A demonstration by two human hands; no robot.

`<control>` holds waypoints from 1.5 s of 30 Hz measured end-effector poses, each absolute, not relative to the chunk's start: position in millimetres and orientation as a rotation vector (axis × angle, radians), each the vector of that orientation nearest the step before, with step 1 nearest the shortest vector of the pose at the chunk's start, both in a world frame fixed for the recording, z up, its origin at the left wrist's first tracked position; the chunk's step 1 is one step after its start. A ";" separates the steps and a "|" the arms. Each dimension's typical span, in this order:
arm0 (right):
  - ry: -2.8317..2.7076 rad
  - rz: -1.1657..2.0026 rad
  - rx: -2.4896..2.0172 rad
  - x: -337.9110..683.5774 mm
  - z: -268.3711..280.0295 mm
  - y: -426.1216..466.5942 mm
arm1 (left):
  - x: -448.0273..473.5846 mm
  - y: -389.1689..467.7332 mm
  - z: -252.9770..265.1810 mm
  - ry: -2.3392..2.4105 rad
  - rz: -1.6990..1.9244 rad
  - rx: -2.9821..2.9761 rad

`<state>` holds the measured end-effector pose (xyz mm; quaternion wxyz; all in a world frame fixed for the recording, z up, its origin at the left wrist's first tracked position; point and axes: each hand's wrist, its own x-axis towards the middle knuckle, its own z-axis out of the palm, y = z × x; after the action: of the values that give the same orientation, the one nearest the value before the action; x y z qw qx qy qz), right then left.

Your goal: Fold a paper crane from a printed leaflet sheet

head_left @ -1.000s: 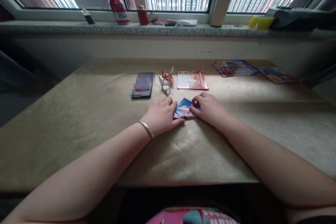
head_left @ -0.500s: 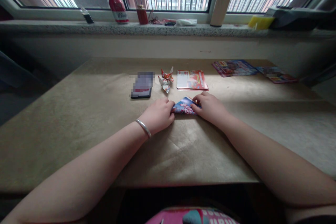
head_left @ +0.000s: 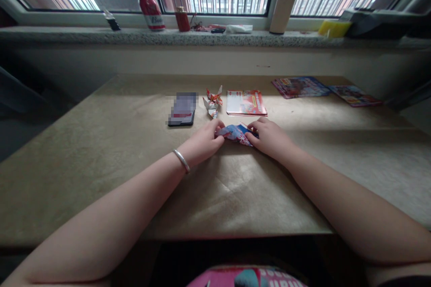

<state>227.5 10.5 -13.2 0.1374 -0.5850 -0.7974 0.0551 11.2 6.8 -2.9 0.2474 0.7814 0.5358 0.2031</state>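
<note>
A folded sheet of printed paper (head_left: 236, 133), blue with red and white lettering, lies low over the table between my hands. My left hand (head_left: 206, 138), with a silver bangle at the wrist, pinches its left end, where a flap is lifted. At the right end, my right hand (head_left: 267, 138) grips the paper between thumb and fingers. Just beyond the left hand stand folded paper figures (head_left: 213, 101) in orange and white. A stack of red and white leaflets (head_left: 247, 102) lies behind the folded paper.
A phone (head_left: 183, 108), partly blurred, lies left of the paper figures. More printed leaflets (head_left: 301, 87) are at the table's back right. On the windowsill (head_left: 134, 38) stand a red and white can (head_left: 152, 13), a red bottle-like container (head_left: 182, 19) and a yellow object (head_left: 334, 28).
My left hand has shifted slightly away from me, lifting and turning the left flap of the paper. My right hand stays at the right end.
</note>
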 end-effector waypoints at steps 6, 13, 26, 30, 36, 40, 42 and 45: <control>-2.285 0.204 -1.667 227.9 -12.3 10.2 | 11.1 14.1 -8.9 1.406 0.639 1.774; -2.189 0.274 -1.621 227.9 -17.9 15.7 | 11.9 16.8 -14.6 1.335 0.707 1.654; -2.030 0.502 -1.593 230.1 -22.5 21.1 | 15.0 13.5 -8.3 1.332 0.600 1.723; -1.897 0.677 -1.478 229.2 -23.1 19.3 | 14.2 12.9 -7.6 1.366 0.557 1.830; -1.695 0.786 -1.319 228.0 -26.8 19.4 | 12.0 11.3 -13.5 1.379 0.564 2.032; -1.637 0.882 -1.350 225.7 -24.7 18.2 | 12.8 8.9 -11.7 1.404 0.575 2.148; -1.574 0.988 -1.323 223.9 -22.6 17.2 | 13.3 7.6 -9.6 1.417 0.561 2.204; -1.459 1.163 -1.235 221.1 -19.2 15.4 | 13.4 5.8 -7.2 1.418 0.533 2.252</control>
<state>221.1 15.4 -19.2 0.4368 -0.4965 -0.5866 0.4675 13.4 5.8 -7.2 0.2122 0.8107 0.5107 0.1920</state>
